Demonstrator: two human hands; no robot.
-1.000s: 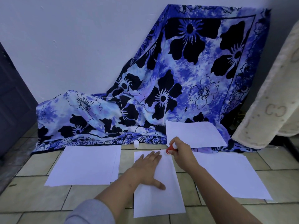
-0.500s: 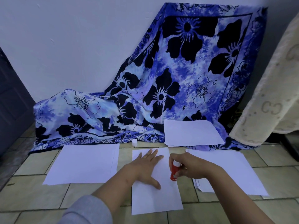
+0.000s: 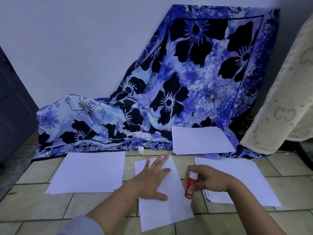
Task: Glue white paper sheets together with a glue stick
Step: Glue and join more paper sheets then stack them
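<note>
Now the right hand (image 3: 210, 181), fingers curled round the red glue stick (image 3: 190, 187), has run it from the far corner down the right edge of the centre sheet (image 3: 166, 214), while the left hand (image 3: 150, 181), fingers flat and spread, pins that sheet to the floor (image 3: 50, 209), so this edge looks glued.

Left sleeve (image 3: 81, 226) grey, possibly knitted

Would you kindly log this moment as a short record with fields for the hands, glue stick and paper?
left hand: flat on centre sheet, fingers spread
right hand: grips glue stick
glue stick: red, upright, white end up, at sheet's right edge
white cap: on floor by floral cloth
other paper: left stack, right stack, back stack on cloth
</note>
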